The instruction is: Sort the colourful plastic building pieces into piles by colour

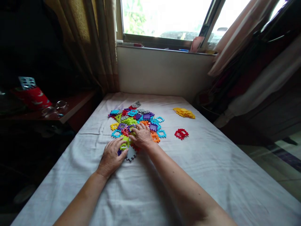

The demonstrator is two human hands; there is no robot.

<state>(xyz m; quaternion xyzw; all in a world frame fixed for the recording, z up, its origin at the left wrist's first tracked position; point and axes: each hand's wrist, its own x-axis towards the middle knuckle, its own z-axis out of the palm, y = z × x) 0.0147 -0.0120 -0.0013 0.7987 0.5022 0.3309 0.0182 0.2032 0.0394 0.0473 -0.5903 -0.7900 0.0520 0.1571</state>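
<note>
Plastic, as it seems, makes up the pile (138, 118), which lies on the pale sheet (202, 182) at twelve o'clock from the person. The left hand (111, 157) rests at its seven o'clock, arched over a green piece (124, 142), with the thumb apart from the fingers. The right hand (142, 136) covers the near edge at about five o'clock, its fingers bent down among the pieces. Whether either hand grips something, I cannot tell.

For such tangled pieces, I would judge it useful that the left hand steadies the near ones while the right separates them one by one. Toothed borders can catch on their neighbours, so a flat slide and then a small lift should be better than a pull. Wrinkled cloth may also shift, therefore light pressure is wise.

Some pieces look solid, like the grey piece (130, 154) at six o'clock; others are open frames, like the cyan frame (161, 133) near three. Well apart lie the overlapping yellow stack (184, 113), between two and three o'clock, and red pieces (181, 134) at three.
</note>
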